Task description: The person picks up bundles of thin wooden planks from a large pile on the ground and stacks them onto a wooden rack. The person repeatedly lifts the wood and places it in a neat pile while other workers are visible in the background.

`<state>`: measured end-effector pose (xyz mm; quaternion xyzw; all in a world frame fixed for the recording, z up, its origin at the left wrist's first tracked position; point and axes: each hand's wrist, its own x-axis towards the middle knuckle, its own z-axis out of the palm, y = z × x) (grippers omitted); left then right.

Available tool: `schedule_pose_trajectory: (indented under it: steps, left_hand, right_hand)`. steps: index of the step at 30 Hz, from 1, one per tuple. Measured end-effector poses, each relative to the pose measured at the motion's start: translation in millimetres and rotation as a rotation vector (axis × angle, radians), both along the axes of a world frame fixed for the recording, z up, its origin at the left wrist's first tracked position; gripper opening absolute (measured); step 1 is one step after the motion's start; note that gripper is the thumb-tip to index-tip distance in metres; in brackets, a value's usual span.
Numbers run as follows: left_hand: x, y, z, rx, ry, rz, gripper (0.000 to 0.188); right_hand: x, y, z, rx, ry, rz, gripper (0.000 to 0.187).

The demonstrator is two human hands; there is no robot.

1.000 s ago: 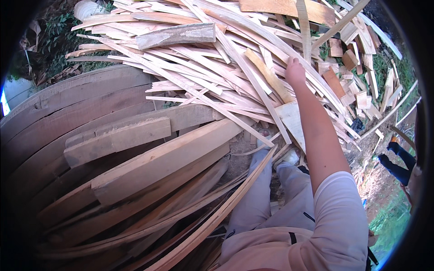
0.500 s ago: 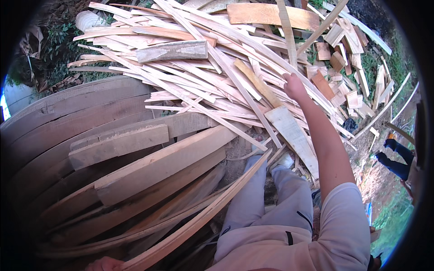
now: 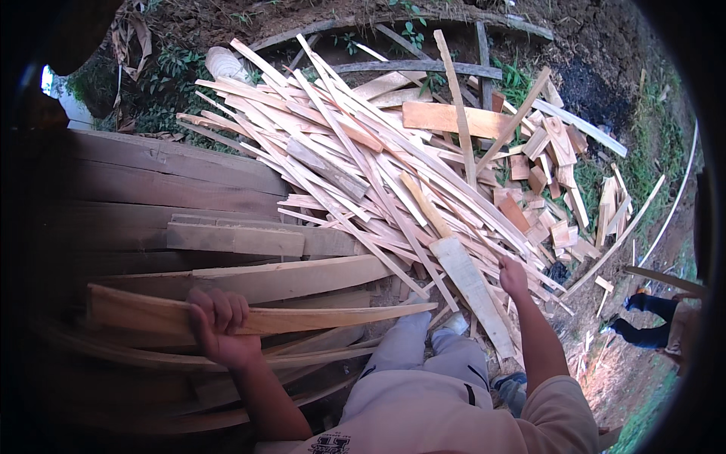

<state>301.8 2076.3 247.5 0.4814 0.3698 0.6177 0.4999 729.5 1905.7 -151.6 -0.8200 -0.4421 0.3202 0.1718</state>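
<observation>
My left hand (image 3: 221, 325) is closed around a long wooden board (image 3: 302, 320) with its fingers over the top edge. The board is wide at its left end and narrows to a thin tip near my legs. It lies across the view above other stacked planks. My right hand (image 3: 514, 277) is stretched out in a fist at the near right side of a heap of thin wooden strips (image 3: 363, 155). What the fist holds, if anything, cannot be made out. A flat grey-white wooden piece (image 3: 470, 291) lies just left of that fist, beside a yellowish stick (image 3: 423, 204).
Thick planks (image 3: 295, 278) are stacked at my left. Short offcut blocks (image 3: 558, 144) lie scattered beyond the heap at the right. Two longer sticks (image 3: 457, 113) rest across an orange-brown board (image 3: 435, 117). Another person's dark-clothed legs (image 3: 650, 321) show at the far right.
My view has shifted, so the heap appears lower. My left hand has come up from the lower edge, raising the board's wide end. My right hand stays beside the strips, fingers closed.
</observation>
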Motion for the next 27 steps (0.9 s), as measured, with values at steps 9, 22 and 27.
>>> schedule_pose_trajectory:
  steps: [9, 22, 27]
  left_hand:
    - [-12.3, 32.1, -9.6, -0.099, -0.047, 0.01, 0.042]
    - [-43.9, 99.5, -40.4, -0.118, 0.19, 0.15, 0.043]
    - [-63.3, 119.5, -57.6, -0.083, 0.21, 0.156, 0.057]
  right_hand:
    - [-61.9, -206.7, 100.9, -0.153, -0.076, -0.28, 0.024]
    - [-56.0, -367.4, 156.3, -0.08, 0.007, -0.343, 0.018]
    - [-48.0, -382.9, 172.4, 0.129, 0.14, -0.307, 0.018]
